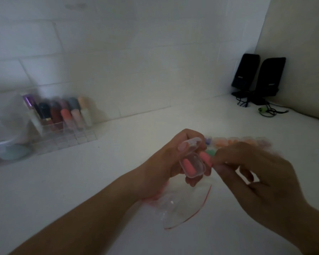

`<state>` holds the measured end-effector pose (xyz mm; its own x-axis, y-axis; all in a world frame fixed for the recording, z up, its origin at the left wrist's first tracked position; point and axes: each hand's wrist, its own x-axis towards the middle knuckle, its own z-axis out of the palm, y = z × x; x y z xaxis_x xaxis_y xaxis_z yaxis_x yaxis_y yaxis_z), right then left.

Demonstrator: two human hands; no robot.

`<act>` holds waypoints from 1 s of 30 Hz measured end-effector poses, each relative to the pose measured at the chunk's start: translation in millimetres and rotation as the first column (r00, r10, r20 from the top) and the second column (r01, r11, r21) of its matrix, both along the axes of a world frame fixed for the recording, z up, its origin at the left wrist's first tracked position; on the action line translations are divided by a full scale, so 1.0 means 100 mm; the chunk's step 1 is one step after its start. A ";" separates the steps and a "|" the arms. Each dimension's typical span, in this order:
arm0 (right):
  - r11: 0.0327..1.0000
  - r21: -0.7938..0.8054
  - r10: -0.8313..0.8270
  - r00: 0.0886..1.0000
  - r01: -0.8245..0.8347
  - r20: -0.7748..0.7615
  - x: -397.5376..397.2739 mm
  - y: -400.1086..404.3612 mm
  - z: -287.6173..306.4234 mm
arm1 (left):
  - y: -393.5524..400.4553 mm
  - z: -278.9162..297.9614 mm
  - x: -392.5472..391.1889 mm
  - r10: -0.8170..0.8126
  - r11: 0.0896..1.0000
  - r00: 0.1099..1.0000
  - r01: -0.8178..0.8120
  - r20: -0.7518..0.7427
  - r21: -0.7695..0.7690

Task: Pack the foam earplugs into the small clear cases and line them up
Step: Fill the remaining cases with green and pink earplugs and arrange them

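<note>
Hands (173, 159) hold case (192, 167), earplug (206, 160) pointing right

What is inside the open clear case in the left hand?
One pink earplug lies inside the clear case. A second pink earplug, pinched by the right hand, is at its rim.

Two bare forearms reach in from the lower edge and meet at centre. The left hand (175, 159), palm turned toward the camera, curls its fingers (184, 147) around a small object it holds up. The right hand (250, 172), back toward the camera, pinches thumb and forefinger together just beside it.
</note>
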<state>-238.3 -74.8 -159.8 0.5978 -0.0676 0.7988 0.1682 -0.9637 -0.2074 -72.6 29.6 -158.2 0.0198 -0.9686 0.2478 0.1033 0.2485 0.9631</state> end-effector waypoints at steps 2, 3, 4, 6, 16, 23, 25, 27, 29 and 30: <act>0.999 0.042 -0.032 0.999 0.033 -0.026 0.06 0.08 0.03 | 0.01 0.01 -0.02 -0.021 1.000 1.000 0.021 0.004 0.014; 0.999 0.034 -0.032 0.998 0.034 -0.050 0.04 0.07 0.01 | 0.00 0.01 -0.03 -0.021 1.000 1.000 0.021 -0.002 0.018; 0.999 0.041 -0.008 0.997 0.011 -0.078 0.02 0.06 0.01 | 0.00 0.00 -0.03 -0.015 1.000 1.000 0.015 -0.007 0.019; 0.998 0.053 -0.023 0.996 0.028 -0.082 0.04 0.07 -0.01 | 0.00 -0.02 -0.02 -0.016 1.000 1.000 0.017 -0.016 0.015; 0.989 0.125 -0.079 0.997 0.077 0.014 0.02 0.01 0.02 | -0.01 -0.02 0.12 -0.202 0.979 0.941 0.204 -0.273 -0.019; 0.981 0.164 -0.106 0.994 0.100 0.028 0.01 0.02 0.04 | 0.01 -0.06 0.17 0.093 0.996 0.995 -0.093 0.024 0.011; 0.979 0.175 -0.110 0.994 0.108 0.002 0.01 0.02 0.05 | 0.03 -0.07 0.15 0.136 0.989 0.959 -0.118 0.249 -0.085; 0.969 0.217 -0.107 0.992 0.120 -0.071 0.01 0.04 0.03 | 0.06 -0.07 0.10 0.158 0.983 0.880 -0.096 0.447 -0.158; 0.958 0.250 -0.098 0.981 0.139 -0.170 0.02 0.05 0.01 | 0.09 -0.06 0.02 0.156 0.977 0.836 -0.053 0.527 -0.205; 0.955 0.253 -0.099 0.970 0.155 -0.221 0.03 0.05 0.00 | 0.10 -0.06 -0.01 0.169 0.972 0.820 -0.046 0.547 -0.232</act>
